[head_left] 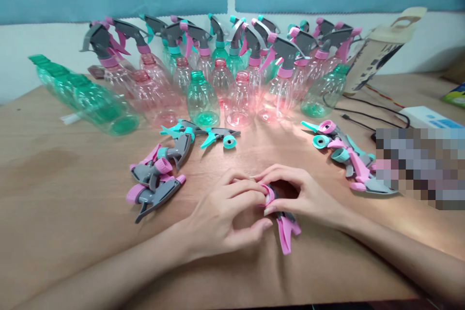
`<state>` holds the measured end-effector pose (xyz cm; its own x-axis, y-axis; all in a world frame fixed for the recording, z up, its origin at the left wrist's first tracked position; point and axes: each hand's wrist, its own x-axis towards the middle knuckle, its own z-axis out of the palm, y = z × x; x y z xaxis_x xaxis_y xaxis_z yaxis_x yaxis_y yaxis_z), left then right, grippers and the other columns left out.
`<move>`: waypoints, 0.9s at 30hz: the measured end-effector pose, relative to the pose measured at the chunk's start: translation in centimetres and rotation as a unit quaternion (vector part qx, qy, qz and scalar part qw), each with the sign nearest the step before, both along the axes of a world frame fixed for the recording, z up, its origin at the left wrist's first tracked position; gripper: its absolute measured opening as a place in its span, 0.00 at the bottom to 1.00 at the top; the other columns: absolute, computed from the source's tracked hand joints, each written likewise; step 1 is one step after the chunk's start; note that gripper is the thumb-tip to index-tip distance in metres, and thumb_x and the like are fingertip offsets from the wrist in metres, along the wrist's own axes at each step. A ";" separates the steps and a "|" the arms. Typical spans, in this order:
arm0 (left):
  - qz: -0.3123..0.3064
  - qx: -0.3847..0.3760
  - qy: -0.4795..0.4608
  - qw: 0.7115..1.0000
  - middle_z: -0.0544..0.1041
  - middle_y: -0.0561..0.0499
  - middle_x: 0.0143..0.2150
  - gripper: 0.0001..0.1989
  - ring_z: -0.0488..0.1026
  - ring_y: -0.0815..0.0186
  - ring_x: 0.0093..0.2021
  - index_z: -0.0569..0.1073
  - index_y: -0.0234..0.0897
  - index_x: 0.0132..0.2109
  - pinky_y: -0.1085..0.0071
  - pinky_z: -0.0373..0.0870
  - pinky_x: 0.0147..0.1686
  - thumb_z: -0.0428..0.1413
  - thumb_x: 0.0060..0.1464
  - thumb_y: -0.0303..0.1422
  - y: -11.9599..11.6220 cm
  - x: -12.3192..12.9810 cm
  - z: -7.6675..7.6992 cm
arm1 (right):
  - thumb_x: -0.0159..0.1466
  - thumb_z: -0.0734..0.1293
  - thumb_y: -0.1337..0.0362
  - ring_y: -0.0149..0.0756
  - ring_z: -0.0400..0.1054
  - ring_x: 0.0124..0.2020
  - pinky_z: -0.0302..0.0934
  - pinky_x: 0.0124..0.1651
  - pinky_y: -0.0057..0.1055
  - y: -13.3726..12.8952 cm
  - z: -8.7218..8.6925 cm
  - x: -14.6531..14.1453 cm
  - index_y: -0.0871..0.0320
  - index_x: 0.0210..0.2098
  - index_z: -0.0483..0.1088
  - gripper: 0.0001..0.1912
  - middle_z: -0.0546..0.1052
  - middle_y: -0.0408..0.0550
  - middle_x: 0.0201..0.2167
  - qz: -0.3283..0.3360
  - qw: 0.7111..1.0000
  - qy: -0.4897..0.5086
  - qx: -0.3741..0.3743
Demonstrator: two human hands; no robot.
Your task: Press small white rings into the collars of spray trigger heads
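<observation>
A grey and pink trigger spray head (pixel 286 237) is between my hands, low over the table, its pink collar turned towards my left fingers. My right hand (pixel 308 193) is closed around it, thumb and fingers at the collar. The bent fingers of my left hand (pixel 232 203) touch the collar's near side and opening, while the thumb stands apart below. Part of the spray head is hidden by the fingers. Several loose spray heads lie to the left (pixel 156 193), and another group of spray heads (pixel 358 164) lies to the right.
Behind stand several pink and green clear bottles, among them a green bottle (pixel 203 99) and a pink bottle (pixel 240 101) without tops. Many others carry spray heads. A tall cream tumbler (pixel 378 53), a black cable (pixel 385 111) and a white box (pixel 432 121) are at the right.
</observation>
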<state>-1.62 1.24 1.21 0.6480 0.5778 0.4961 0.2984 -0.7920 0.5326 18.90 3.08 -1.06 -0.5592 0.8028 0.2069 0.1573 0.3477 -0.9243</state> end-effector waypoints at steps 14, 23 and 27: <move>0.052 -0.024 -0.008 0.998 0.70 0.46 0.45 0.10 0.68 0.62 0.44 0.74 0.39 0.43 0.66 0.69 0.41 0.57 0.52 0.32 0.1 -0.9 -0.8 | 0.52 0.74 0.64 0.42 0.68 0.49 0.63 0.52 0.41 0.2 -0.4 0.3 0.55 0.40 0.74 0.15 0.74 0.51 0.46 -0.015 0.999 0.027 -0.015; 0.055 -0.053 0.010 0.997 0.66 0.46 0.47 0.15 0.66 0.60 0.48 0.71 0.40 0.49 0.64 0.70 0.45 0.57 0.53 0.34 0.2 -0.8 -0.8 | 0.51 0.75 0.64 0.41 0.68 0.49 0.62 0.53 0.38 0.1 -0.2 0.2 0.54 0.40 0.74 0.17 0.74 0.49 0.45 -0.015 1.000 0.021 -0.010; 0.022 -0.062 0.001 0.998 0.65 0.45 0.48 0.13 0.66 0.61 0.49 0.71 0.38 0.48 0.66 0.71 0.45 0.55 0.54 0.32 -0.1 -0.7 -0.8 | 0.52 0.75 0.64 0.40 0.69 0.48 0.63 0.52 0.38 0.1 -0.1 0.2 0.54 0.41 0.73 0.16 0.74 0.49 0.45 -0.005 1.000 0.018 -0.001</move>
<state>-2.28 1.17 0.40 0.6225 0.6619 0.4175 0.3322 -0.7066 0.6248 19.05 3.21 -1.15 -0.5430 0.8090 0.2252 0.1281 0.3448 -0.9299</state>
